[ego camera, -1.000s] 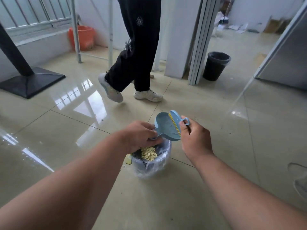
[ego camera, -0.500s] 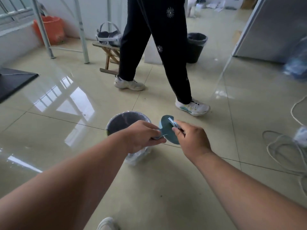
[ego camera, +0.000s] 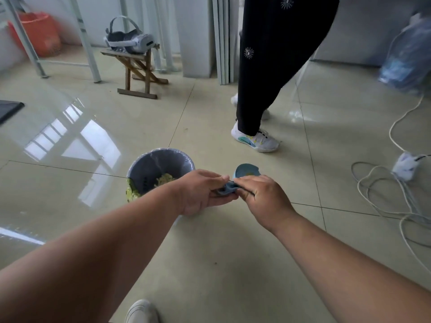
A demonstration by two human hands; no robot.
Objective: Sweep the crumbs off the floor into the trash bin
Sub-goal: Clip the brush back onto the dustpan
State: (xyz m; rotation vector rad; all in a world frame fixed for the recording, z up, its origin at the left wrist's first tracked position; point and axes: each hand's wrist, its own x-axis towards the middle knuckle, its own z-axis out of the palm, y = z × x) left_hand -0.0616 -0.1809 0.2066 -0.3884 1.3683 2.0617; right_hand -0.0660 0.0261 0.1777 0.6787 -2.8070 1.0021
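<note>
Both hands, left hand (ego camera: 200, 191) and right hand (ego camera: 261, 197), pinch the small blue plastic dustpan (ego camera: 245, 173) at frame centre, just right of the grey-lined trash bin (ego camera: 161, 164) (yellowish crumbs (ego camera: 164, 179) inside). Emptying seems finished; next, setting the pan down.

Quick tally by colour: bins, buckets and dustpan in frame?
Grey lined trash bin: 1
Orange bucket: 1
Blue dustpan, held by left hand and right hand: 1
Total: 3
</note>
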